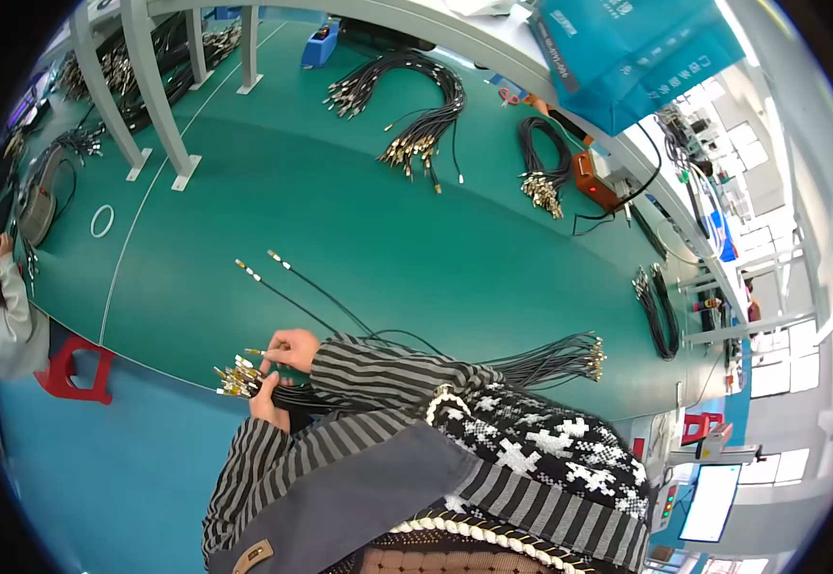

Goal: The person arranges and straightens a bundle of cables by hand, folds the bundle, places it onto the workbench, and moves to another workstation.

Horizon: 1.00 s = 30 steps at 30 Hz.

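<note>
My left hand (267, 404) is wrapped round a bundle of thin black cables, just behind their gold and white connector ends (237, 377). Above it my right hand (292, 350) has thumb and fingers pinched at a single cable end with a gold tip (254, 352); the fingers partly hide it. The bundle passes under my striped sleeves, and its far ends (591, 356) fan out on the table to the right. Two separate black cables (321, 289) with gold and white tips lie on the green table (359, 210) beyond my right hand.
More cable bundles (460, 96) and a coiled bundle (543, 158) lie at the back. An orange box (596, 180) stands near the shelf frame, beneath a teal bag (636, 57). A white ring (102, 221), a red stool (77, 368) and another person's sleeve (17, 325) are at left.
</note>
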Available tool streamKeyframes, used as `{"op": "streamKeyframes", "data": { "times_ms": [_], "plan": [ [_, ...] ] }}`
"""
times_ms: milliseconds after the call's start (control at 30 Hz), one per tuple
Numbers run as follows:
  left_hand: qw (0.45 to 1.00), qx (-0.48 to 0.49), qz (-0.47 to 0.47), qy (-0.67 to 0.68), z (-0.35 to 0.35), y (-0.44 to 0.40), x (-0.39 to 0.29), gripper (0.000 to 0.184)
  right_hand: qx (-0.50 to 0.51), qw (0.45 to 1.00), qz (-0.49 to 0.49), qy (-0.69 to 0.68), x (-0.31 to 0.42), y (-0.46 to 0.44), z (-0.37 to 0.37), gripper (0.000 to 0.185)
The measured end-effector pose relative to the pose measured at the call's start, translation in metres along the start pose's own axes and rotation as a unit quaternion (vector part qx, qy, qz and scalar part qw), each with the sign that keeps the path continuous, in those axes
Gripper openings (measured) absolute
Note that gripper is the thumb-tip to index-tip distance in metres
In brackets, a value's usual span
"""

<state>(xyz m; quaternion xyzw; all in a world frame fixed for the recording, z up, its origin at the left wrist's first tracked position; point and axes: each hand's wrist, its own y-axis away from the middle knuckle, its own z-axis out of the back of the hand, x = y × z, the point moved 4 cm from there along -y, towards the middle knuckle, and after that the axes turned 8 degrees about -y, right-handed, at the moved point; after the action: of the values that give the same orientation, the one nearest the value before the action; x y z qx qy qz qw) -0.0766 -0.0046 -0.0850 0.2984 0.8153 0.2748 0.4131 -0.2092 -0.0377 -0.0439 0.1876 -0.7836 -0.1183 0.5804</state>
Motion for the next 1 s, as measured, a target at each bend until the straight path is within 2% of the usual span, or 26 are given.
{"op": "streamKeyframes", "data": {
  "times_ms": [33, 167, 267, 333, 367, 400, 433, 467, 500, 533, 567, 633, 733, 767, 833, 867, 1000],
  "plan": [
    [1.0, 0.005, -0.001, -0.001, 0.001, 0.001, 0.002, 0.02, -0.003, 1.0, 0.004, 0.002, 0.003, 0.001, 0.0, 0.01],
    [0.998, 0.049, -0.028, 0.018, -0.003, 0.002, 0.0, 0.018, 0.0, 0.964, 0.185, 0.193, 0.021, -0.003, -0.017, 0.011],
    [0.997, 0.056, -0.048, 0.014, -0.011, 0.01, -0.007, 0.017, -0.04, 0.968, 0.123, 0.216, -0.007, -0.012, -0.017, 0.011],
    [0.995, 0.003, -0.03, -0.092, -0.001, -0.009, 0.002, 0.022, -0.014, 0.98, 0.136, 0.142, -0.014, -0.008, -0.018, 0.013],
    [0.989, -0.034, -0.013, -0.144, 0.013, -0.013, 0.008, 0.025, -0.022, 0.996, 0.047, 0.072, -0.017, -0.003, -0.017, 0.014],
    [0.978, -0.074, 0.006, -0.195, 0.031, -0.012, 0.007, 0.029, -0.042, 0.999, 0.021, 0.011, -0.02, -0.001, -0.019, 0.015],
    [0.999, -0.011, -0.038, -0.013, 0.008, 0.007, 0.006, 0.028, -0.035, 0.999, -0.003, 0.041, -0.013, 0.002, -0.022, 0.017],
    [0.999, -0.031, -0.034, -0.017, 0.005, 0.01, 0.006, 0.028, -0.03, 0.995, -0.068, 0.059, -0.009, 0.006, -0.02, 0.019],
    [0.998, -0.043, -0.033, -0.019, 0.003, 0.01, 0.005, 0.028, -0.007, 0.997, -0.066, 0.049, -0.014, 0.0, -0.017, 0.021],
    [0.999, -0.032, -0.015, -0.013, -0.011, 0.021, -0.002, 0.027, -0.036, 0.995, -0.011, 0.09, -0.016, -0.009, -0.011, 0.022],
    [1.0, -0.016, 0.004, -0.005, -0.024, 0.03, -0.011, 0.025, -0.027, 0.997, 0.008, 0.074, -0.003, -0.01, -0.009, 0.021],
    [0.999, -0.04, 0.0, -0.024, -0.018, 0.028, -0.011, 0.024, -0.074, 0.956, 0.089, 0.27, 0.009, -0.03, 0.014, 0.021],
    [0.997, -0.059, -0.004, -0.043, -0.009, 0.025, -0.004, 0.022, -0.129, 0.905, 0.185, 0.361, 0.01, -0.078, 0.046, 0.022],
    [0.997, -0.058, -0.009, -0.041, -0.008, 0.023, -0.003, 0.021, -0.121, 0.907, 0.184, 0.36, 0.012, -0.095, 0.045, 0.022],
    [0.998, -0.053, -0.02, -0.037, -0.009, 0.019, -0.002, 0.02, -0.184, 0.8, 0.227, 0.524, 0.02, -0.117, 0.04, 0.022],
    [0.997, -0.059, -0.023, -0.033, -0.01, 0.02, -0.003, 0.02, -0.177, 0.802, 0.229, 0.523, 0.017, -0.122, 0.035, 0.022],
    [0.997, -0.044, -0.061, -0.015, -0.015, 0.025, -0.009, 0.021, -0.131, 0.691, 0.302, 0.644, 0.001, -0.132, 0.0, 0.023]
  ]
}}
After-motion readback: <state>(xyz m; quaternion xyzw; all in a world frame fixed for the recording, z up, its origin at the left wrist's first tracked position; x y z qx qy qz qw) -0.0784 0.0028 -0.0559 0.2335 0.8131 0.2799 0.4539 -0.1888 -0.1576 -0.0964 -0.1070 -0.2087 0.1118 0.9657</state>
